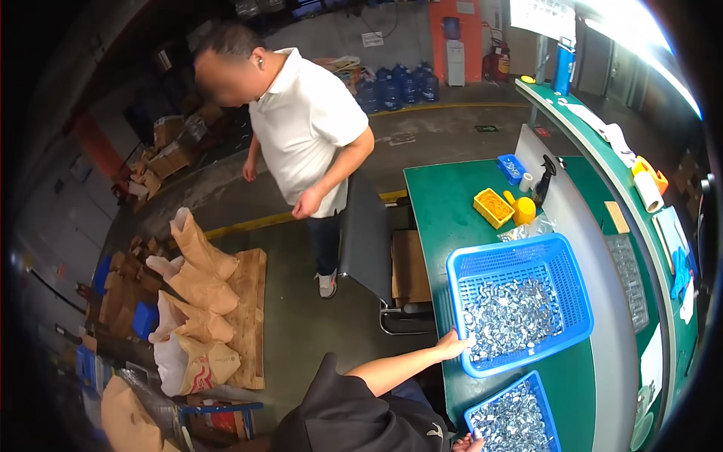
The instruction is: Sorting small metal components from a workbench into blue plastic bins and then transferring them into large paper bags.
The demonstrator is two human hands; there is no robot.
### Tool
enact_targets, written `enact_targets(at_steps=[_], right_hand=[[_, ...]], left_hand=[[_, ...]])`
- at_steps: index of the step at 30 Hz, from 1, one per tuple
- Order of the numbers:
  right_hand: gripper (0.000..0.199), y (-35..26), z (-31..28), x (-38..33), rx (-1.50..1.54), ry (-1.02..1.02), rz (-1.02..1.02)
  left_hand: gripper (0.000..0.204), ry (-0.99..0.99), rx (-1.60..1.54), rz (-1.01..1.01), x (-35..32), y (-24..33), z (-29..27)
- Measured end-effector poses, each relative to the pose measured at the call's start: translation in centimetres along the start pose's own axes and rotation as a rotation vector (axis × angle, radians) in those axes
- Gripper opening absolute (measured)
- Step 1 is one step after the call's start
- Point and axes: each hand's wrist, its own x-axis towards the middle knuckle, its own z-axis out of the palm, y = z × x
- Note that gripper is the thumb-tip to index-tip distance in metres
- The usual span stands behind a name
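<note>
My left hand [453,345] reaches across at the near left corner of a large blue plastic basket [576,286]. Its fingers close on the rim. Many small shiny metal parts [508,316] cover the basket's floor. Low in the picture, my right hand [471,444] grips the left edge of a smaller blue bin [541,399]; the frame's lower edge cuts off part of this hand. Similar metal parts [514,422] fill that bin. Both containers rest on a green tabletop [437,203].
Behind the basket are a yellow tray [493,208], a yellow scoop [522,211] and a black spray bottle [544,181]. A grey partition [576,211] borders the table's right. A person in a white shirt [309,120] stands beyond a dark chair [365,233]. Paper sacks [203,294] stand on a pallet [252,324].
</note>
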Motion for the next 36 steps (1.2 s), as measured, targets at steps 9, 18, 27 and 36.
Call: enact_targets(at_steps=[9,18,27,36], right_hand=[[0.017,-6.1,-0.7,3.1,-0.249,0.014,-0.009],[0.018,-8.6,-12.5,-6.1,-0.596,0.383,0.016],[0.026,-6.3,-15.8,-6.8,-0.353,0.903,-0.178],[0.035,-7.7,-8.0,-6.5,-0.501,1.508,-0.229]], left_hand=[[0.051,-0.105,0.061,-0.026,-0.1,-0.9,-0.3],[0.038,-0.128,-0.010,-0.267,0.4,3.2,-2.3],[0.054,-0.155,0.050,-0.488,0.5,2.9,-1.3],[0.050,-0.187,0.172,-0.512,1.0,3.8,-0.9]])
